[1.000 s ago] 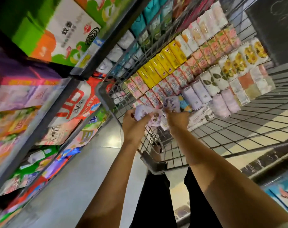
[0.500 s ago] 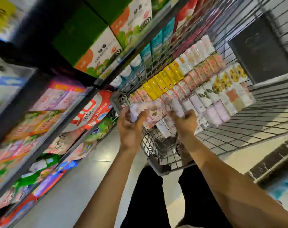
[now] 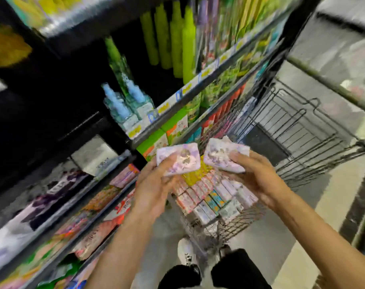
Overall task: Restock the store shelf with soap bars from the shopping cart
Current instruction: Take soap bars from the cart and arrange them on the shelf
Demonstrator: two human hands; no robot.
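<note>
Our left hand [image 3: 156, 184] grips one lilac-wrapped soap bar [image 3: 178, 161], our right hand [image 3: 258, 178] another [image 3: 223, 156], both held above the cart's stock [image 3: 215, 197]. Bars look rigid, light, wrappers probably slick; we would pinch them across the flat faces.

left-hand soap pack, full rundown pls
The soap pack is a flat, roughly rectangular packet in pale lilac-and-white wrapping with a floral print, blurred by motion. It looks soft-wrapped, slightly bulged. The left hand grips it from below, fingers over its near face, tilted and held above the cart, beside a like pack in the right hand. The packs seem apart.
</note>
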